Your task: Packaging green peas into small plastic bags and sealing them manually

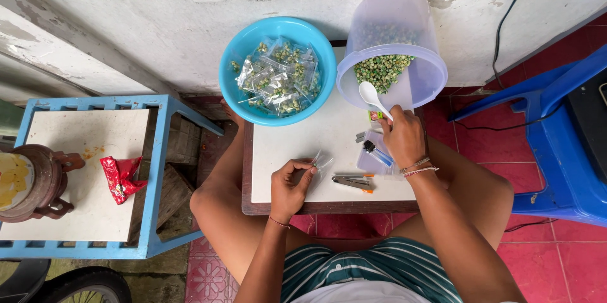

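While hands work, stapler point(353, 181) lies between them.

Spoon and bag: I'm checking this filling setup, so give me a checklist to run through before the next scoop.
1. Spoon in right hand grip: ok.
2. Spoon bowl loaded with pods: not ok, looks empty.
3. Bag held by left hand: ok.
4. Bag mouth open: cannot tell.
5. Tub tipped, pods within spoon's reach: ok.
6. Blue bowl has room for another bag: ok.
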